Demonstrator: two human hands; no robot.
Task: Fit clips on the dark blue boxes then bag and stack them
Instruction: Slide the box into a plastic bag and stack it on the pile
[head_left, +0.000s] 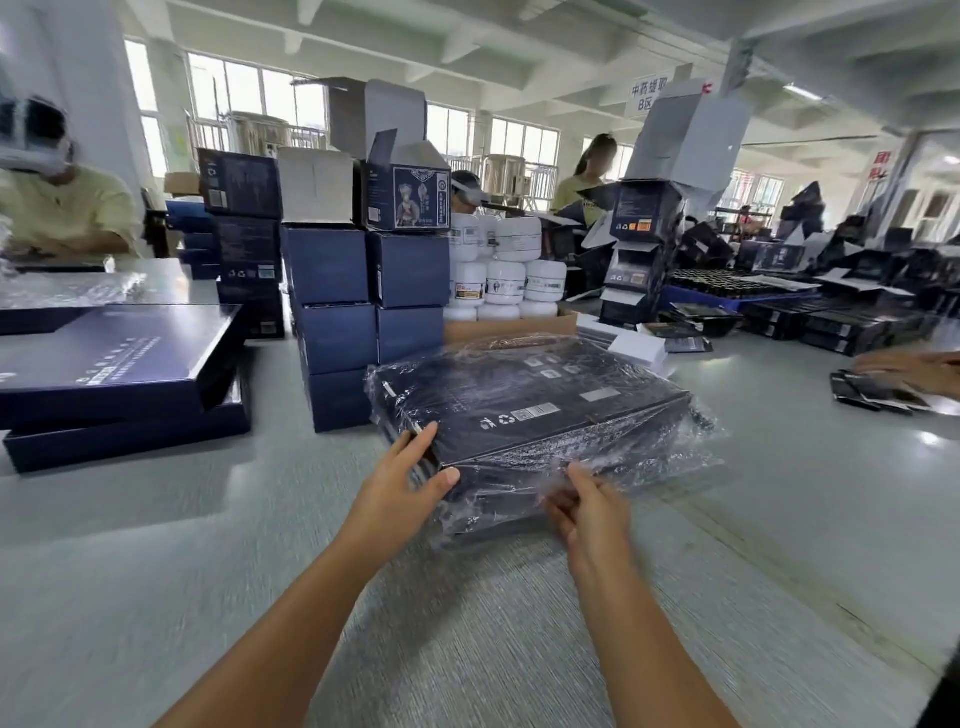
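A flat dark blue box (524, 400) lies in a clear plastic bag (670, 457) on the grey table, on top of at least one more bagged box. My left hand (410, 483) grips the box's near left corner, thumb on the near edge and fingers along the left side. My right hand (582, 506) pinches the loose bag film at the near edge. No clip is visible. More flat dark blue boxes (119, 358) are stacked at the left.
A pile of small dark blue cartons (363, 291) stands just behind the bagged box, white jars (506, 280) in a cardboard tray beside it. Another person's hand (914, 369) works on dark packets at the right edge. People sit and stand across the table.
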